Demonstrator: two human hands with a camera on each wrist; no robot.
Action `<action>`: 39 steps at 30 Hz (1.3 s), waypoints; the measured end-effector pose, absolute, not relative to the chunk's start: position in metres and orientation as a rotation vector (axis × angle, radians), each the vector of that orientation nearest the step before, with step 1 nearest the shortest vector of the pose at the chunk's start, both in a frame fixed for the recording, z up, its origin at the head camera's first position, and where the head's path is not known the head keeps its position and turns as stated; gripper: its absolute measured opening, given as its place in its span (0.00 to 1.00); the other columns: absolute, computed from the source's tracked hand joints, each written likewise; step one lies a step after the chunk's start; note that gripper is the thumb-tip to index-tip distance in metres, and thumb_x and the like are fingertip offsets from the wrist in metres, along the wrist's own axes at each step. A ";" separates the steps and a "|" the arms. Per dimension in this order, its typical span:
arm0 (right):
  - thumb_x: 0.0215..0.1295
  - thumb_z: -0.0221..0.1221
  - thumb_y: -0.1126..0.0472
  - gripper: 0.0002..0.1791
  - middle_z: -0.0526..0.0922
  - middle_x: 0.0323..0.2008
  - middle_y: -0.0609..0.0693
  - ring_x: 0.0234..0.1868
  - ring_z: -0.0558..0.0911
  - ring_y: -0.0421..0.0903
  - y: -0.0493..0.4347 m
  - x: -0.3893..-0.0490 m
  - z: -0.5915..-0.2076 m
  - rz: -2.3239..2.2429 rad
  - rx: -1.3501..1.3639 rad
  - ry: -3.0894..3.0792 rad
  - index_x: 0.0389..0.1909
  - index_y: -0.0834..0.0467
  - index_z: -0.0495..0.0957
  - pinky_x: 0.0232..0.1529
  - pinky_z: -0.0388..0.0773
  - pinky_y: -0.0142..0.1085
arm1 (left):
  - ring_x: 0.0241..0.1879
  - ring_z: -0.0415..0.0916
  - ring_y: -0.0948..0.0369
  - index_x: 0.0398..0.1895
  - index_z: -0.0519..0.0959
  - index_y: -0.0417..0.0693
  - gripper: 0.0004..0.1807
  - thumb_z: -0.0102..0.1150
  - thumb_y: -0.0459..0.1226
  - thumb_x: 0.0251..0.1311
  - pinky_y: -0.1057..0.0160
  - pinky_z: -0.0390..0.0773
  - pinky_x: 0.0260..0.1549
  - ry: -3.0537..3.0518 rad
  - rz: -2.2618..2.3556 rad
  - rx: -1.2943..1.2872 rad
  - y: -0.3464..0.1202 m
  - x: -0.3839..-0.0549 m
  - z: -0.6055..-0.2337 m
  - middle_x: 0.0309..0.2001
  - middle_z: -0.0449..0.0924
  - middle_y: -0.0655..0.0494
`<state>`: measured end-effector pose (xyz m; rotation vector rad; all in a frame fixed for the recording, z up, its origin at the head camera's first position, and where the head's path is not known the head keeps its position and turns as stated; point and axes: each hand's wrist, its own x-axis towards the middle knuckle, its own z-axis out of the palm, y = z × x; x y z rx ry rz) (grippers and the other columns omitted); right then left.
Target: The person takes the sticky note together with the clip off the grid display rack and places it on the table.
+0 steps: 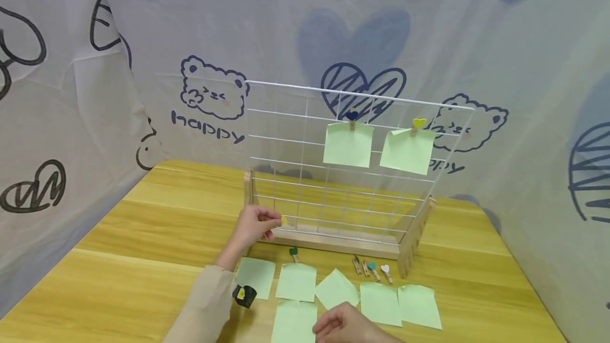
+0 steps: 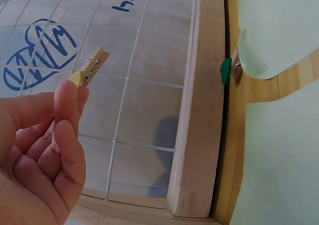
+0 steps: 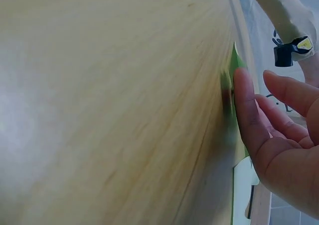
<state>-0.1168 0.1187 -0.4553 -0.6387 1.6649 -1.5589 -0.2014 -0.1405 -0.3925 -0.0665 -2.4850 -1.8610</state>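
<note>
A: What's leftmost?

B: The left hand, over the left half of the desk. It pinches a wooden clip by its yellow end, wood sticking out past the fingers, in front of the lower left part of the wire grid.

A: And below it?

B: A row of five pale green notes begins there and runs toward the desk's right edge, with a dark green clip just behind. One more sheet, the lower note, lies nearer us, below the second.

A: The right hand?

B: The right hand is beside that lower note's right edge, fingers loosely bent, thumb apart, grasping nothing. I can't tell whether a fingertip touches paper.

A: Further right?

B: Four loose clips lie between row and grid. Above, on the grid's right half, a dark blue clip and a yellow heart clip hold two hung notes.

A: So which step is this?

B: I'd judge a third note is being readied: clip in hand, paper not yet lifted. Next calls for raising one sheet against a wire, then squeezing the clip open over both.
</note>
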 end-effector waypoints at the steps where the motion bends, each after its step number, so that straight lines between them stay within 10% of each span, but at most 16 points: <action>1: 0.57 0.54 0.72 0.14 0.78 0.34 0.69 0.30 0.80 0.36 0.118 -0.117 -0.455 -1.556 -0.644 1.666 0.40 0.81 0.71 0.33 0.76 0.27 | 0.12 0.72 0.60 0.31 0.79 0.31 0.04 0.57 0.26 0.53 0.62 0.75 0.15 -2.503 -1.863 -0.067 -0.140 -0.202 -0.394 0.26 0.79 0.42; 39: 0.61 0.53 0.66 0.16 0.81 0.32 0.56 0.28 0.79 0.36 0.118 -0.114 -0.451 -1.515 -0.627 1.623 0.39 0.79 0.73 0.32 0.75 0.27 | 0.10 0.70 0.64 0.22 0.78 0.37 0.03 0.59 0.24 0.48 0.70 0.73 0.12 -2.919 -1.548 0.071 -0.130 -0.207 -0.421 0.21 0.76 0.52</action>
